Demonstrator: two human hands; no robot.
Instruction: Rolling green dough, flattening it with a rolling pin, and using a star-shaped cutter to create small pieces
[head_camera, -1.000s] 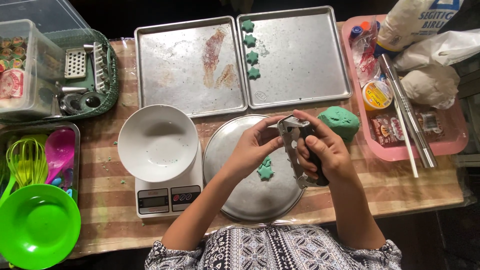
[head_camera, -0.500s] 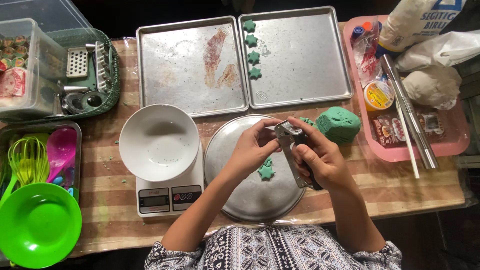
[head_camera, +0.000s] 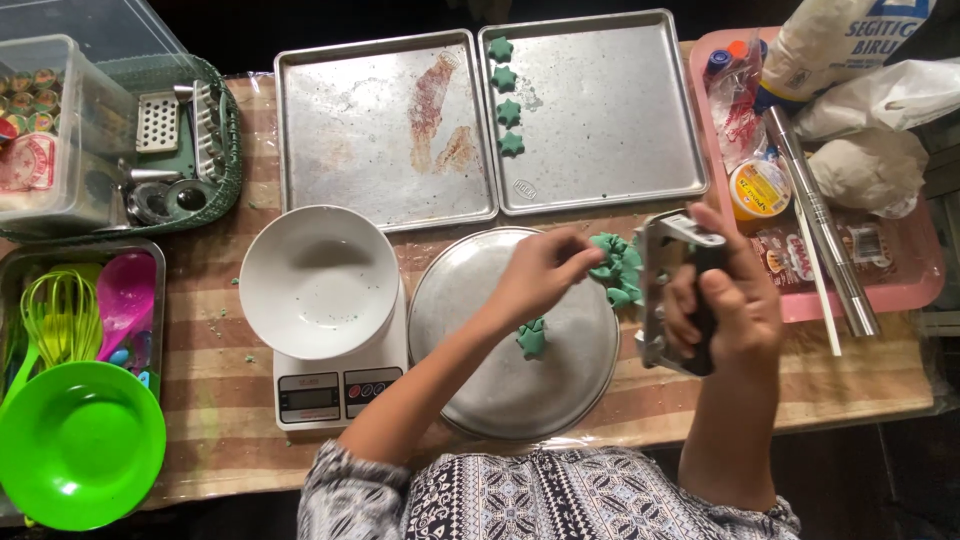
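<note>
My right hand grips a metal cookie press by its black handle, held upright just right of a round metal plate. My left hand reaches over the plate's far edge and touches a lump of green dough with its fingertips. One green star-shaped dough piece lies on the plate. Several more green stars sit in a column along the left edge of the right baking tray. The left baking tray has a reddish smear.
A white bowl stands on a kitchen scale. At left are a green bowl, a tray of utensils and a basket. A pink tray at right holds bags, a metal rod and small containers.
My right hand has carried the press rightward, away from the left hand. My left hand has let go of the press and moved onto the green dough lump.
</note>
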